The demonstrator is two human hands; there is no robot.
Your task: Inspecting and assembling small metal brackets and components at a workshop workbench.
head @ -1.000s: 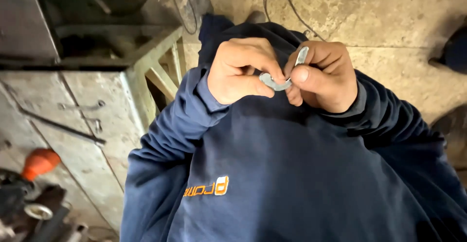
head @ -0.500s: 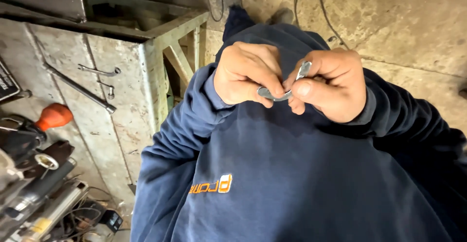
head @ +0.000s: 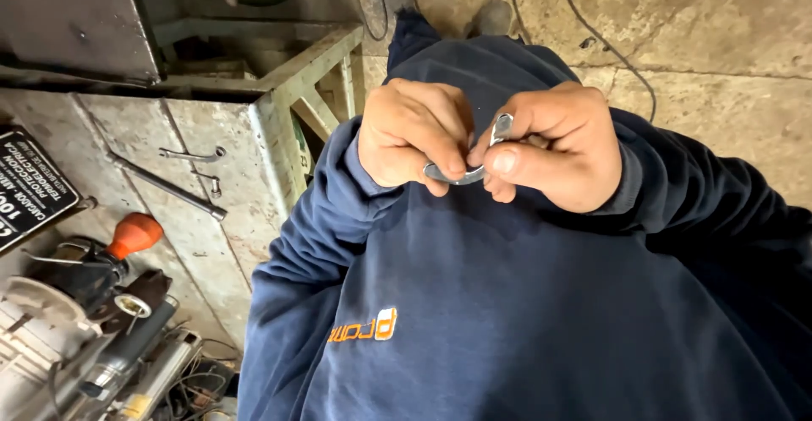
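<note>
1. My left hand (head: 414, 137) is curled tight in front of my chest, fingers folded in, thumb and fingertips pinching the lower end of a small curved metal piece (head: 463, 174)
2. My right hand (head: 550, 154) faces it, almost knuckle to knuckle – thumb and forefinger pressed together on the upper end of the same piece, which sticks up bright between them
3. The metal piece sits between both hands, bent like a shallow hook, silver-grey; its middle shows just under my left fingertips, and the rest is hidden by my fingers
4. Both hands are held just above my dark blue sweatshirt (head: 524, 319), which has a small orange mark on the chest
5. Off to my left stands a worn grey metal bench (head: 211, 243) – a long wrench (head: 165, 186) and a small hook-shaped tool (head: 193, 154) lie on it
6. Nearer the lower corner there is a machine with an orange knob (head: 134, 235)
7. Cables (head: 592, 36) trail across the concrete floor (head: 719, 40) beyond my hands
</note>
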